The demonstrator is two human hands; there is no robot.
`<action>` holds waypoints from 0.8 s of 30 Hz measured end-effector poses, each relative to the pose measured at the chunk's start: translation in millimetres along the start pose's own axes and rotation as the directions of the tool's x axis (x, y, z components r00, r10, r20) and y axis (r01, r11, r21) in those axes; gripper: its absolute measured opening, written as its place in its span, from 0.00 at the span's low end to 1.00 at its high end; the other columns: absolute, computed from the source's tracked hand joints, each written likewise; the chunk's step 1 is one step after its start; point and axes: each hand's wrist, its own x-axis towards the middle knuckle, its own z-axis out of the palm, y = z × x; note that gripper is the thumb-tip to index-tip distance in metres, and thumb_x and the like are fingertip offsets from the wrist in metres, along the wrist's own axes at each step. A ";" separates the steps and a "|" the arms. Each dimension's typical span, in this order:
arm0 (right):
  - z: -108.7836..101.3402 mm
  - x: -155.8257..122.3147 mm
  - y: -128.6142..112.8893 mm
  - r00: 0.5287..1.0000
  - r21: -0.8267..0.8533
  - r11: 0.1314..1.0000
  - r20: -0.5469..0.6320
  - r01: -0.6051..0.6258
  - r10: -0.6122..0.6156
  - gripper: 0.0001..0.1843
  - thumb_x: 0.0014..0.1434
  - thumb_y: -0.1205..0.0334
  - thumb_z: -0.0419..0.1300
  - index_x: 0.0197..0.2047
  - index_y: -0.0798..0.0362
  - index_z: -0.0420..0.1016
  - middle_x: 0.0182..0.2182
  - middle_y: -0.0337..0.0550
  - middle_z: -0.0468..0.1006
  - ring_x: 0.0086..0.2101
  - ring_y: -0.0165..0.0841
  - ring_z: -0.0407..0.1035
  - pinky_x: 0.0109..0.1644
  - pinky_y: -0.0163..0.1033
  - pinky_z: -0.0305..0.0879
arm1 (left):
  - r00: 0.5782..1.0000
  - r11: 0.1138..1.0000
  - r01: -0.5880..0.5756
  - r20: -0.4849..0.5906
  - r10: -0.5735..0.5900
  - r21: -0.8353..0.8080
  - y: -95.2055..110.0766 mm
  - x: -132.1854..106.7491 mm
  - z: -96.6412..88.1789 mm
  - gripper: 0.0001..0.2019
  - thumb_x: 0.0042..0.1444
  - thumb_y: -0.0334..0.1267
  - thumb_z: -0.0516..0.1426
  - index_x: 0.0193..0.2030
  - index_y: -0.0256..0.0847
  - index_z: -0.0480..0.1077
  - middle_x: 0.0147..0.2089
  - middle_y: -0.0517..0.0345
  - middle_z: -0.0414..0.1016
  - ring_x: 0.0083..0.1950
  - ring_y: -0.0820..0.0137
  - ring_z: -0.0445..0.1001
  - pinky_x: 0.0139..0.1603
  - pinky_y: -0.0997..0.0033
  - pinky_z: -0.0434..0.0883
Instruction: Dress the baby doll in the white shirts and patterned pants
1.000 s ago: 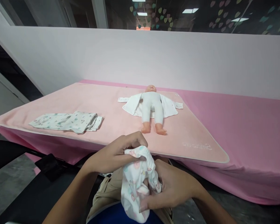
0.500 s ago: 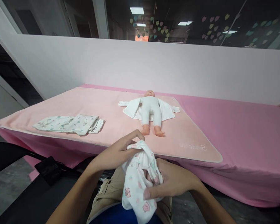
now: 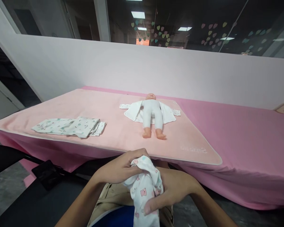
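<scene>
Over my lap a piece of white baby clothing (image 3: 145, 186) printed with pink bears is bunched between both hands. My left hand (image 3: 125, 167) grips its gathered upper edge. My right hand (image 3: 174, 187) holds it from the other side, the thumb lying over the front and the other fingers hidden behind the fabric. Beyond the hands a baby doll (image 3: 152, 110) lies on its back with its feet toward me. Under the doll an open white baby top (image 3: 167, 113) is spread, its sleeves out to both sides.
A folded baby garment with a green print (image 3: 71, 126) lies on the left of the pink mat (image 3: 118, 126). The mat covers part of a table with a pink cloth (image 3: 239, 135). A dark phone-like object (image 3: 47, 173) is at lower left. A pale wall (image 3: 180, 69) stands behind.
Both hands have come lower and nearer my lap with the clothing. The cloth is gathered more narrowly between them. The view has shifted slightly.
</scene>
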 end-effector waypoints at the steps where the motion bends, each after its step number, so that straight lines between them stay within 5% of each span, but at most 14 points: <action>1: -0.8 -0.1 -0.4 1.000 0.019 1.000 0.004 0.013 -0.013 0.29 0.51 0.41 0.75 0.46 0.54 0.80 0.36 0.38 0.78 0.35 0.32 0.71 0.42 0.35 0.70 | 1.000 1.000 -0.006 0.002 0.006 -0.010 -2.7 -0.4 1.0 0.15 0.65 0.49 0.61 0.41 0.38 0.69 0.39 0.59 0.71 0.39 0.70 0.68 0.41 0.73 0.67; 7: -13.0 -4.2 -6.9 0.977 0.127 0.982 -0.176 0.140 -0.117 0.23 0.61 0.43 0.69 0.36 0.58 0.78 0.31 0.38 0.74 0.32 0.29 0.65 0.38 0.33 0.67 | 0.990 0.998 -0.040 0.132 0.047 -0.054 -14.9 -10.5 -10.6 0.26 0.47 0.55 0.72 0.41 0.36 0.72 0.37 0.57 0.72 0.39 0.66 0.70 0.39 0.71 0.69; 11: -0.3 -2.0 -0.4 0.995 0.026 0.998 0.080 0.064 -0.066 0.25 0.51 0.41 0.75 0.36 0.56 0.80 0.29 0.36 0.76 0.30 0.29 0.68 0.37 0.32 0.68 | 0.993 0.992 -0.090 0.070 0.096 -0.092 -15.3 -13.3 -10.1 0.18 0.60 0.51 0.65 0.45 0.38 0.72 0.44 0.53 0.74 0.44 0.65 0.71 0.46 0.68 0.70; 13: 5.9 -3.0 -1.1 0.985 0.030 0.993 0.127 0.114 -0.117 0.28 0.47 0.41 0.77 0.41 0.55 0.82 0.34 0.39 0.80 0.34 0.33 0.73 0.44 0.35 0.72 | 0.997 0.992 -0.054 0.045 0.059 -0.114 -17.4 -14.2 -4.1 0.15 0.65 0.49 0.62 0.46 0.38 0.71 0.44 0.55 0.73 0.44 0.68 0.70 0.47 0.70 0.70; 17: 3.2 -11.2 -14.3 0.968 0.131 0.971 -0.183 0.198 -0.173 0.29 0.62 0.44 0.68 0.59 0.53 0.78 0.47 0.48 0.82 0.47 0.40 0.76 0.60 0.45 0.70 | 0.998 0.971 -0.063 -0.010 0.062 -0.230 -22.6 -15.8 8.8 0.22 0.61 0.56 0.64 0.46 0.37 0.73 0.40 0.55 0.73 0.41 0.68 0.70 0.42 0.71 0.71; 20: 0.4 -14.8 -16.0 0.942 0.150 0.977 -0.322 0.151 -0.096 0.25 0.67 0.47 0.64 0.61 0.52 0.76 0.50 0.50 0.81 0.51 0.41 0.75 0.62 0.48 0.68 | 0.986 0.953 -0.097 0.101 0.130 -0.288 -25.4 -14.5 11.3 0.28 0.44 0.56 0.74 0.43 0.34 0.77 0.38 0.51 0.76 0.42 0.62 0.73 0.42 0.67 0.74; 24: 9.1 -12.4 -0.7 0.992 0.137 0.985 -0.079 0.104 -0.094 0.29 0.57 0.40 0.71 0.51 0.55 0.81 0.41 0.46 0.82 0.47 0.43 0.76 0.60 0.44 0.70 | 0.994 0.945 -0.112 -0.031 0.107 -0.308 -34.8 -13.5 11.9 0.25 0.49 0.52 0.73 0.44 0.34 0.77 0.38 0.51 0.76 0.40 0.65 0.73 0.42 0.68 0.74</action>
